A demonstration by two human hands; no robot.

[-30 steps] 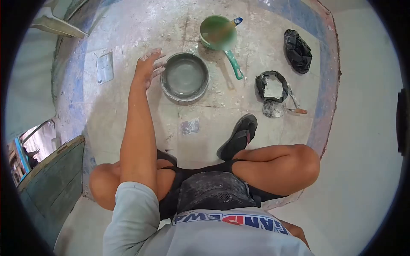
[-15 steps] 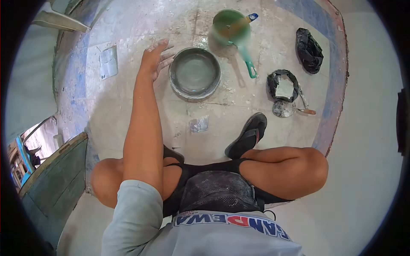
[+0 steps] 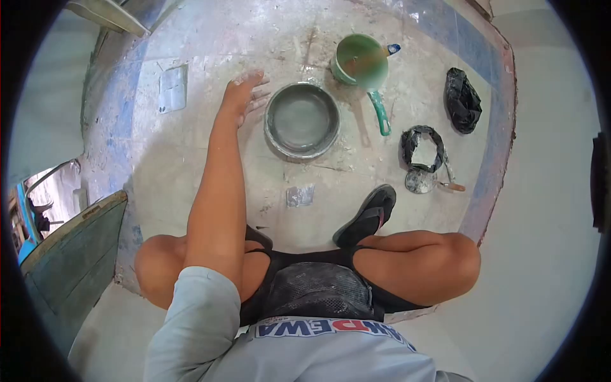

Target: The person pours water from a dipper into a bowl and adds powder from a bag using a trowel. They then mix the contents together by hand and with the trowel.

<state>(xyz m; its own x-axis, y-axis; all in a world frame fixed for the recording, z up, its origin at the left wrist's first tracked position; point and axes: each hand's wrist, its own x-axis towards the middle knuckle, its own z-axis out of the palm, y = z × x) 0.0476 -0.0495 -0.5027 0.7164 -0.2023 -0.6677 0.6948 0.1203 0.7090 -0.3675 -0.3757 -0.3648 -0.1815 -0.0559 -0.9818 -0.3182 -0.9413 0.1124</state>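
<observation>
My left hand [image 3: 245,99], whitened with dust or powder, reaches out palm inward beside the left rim of a round grey basin [image 3: 272,130]. Its fingers are stretched and apart, with nothing in them. Shallow greyish liquid [image 3: 302,121] covers the bottom of the basin, which rests on the floor. Past the basin's upper right sits a green dipper [image 3: 380,114] with a long handle; a brush with a blue end [image 3: 393,48] leans in it, and a blurry patch hides part of it. My right hand is out of the picture.
A black plastic bag holding white powder [image 3: 424,153] stands at right, with an orange-handled trowel [image 3: 453,187] alongside. Another black bag [image 3: 463,102] lies farther off. Flat packets [image 3: 172,89] [image 3: 300,195] lie on the dusty tiles. A wooden panel [image 3: 76,254] rises at left.
The whole scene has shifted a little down in the view as the camera tilted. My left hand stays beside the basin, its fingers still apart.
</observation>
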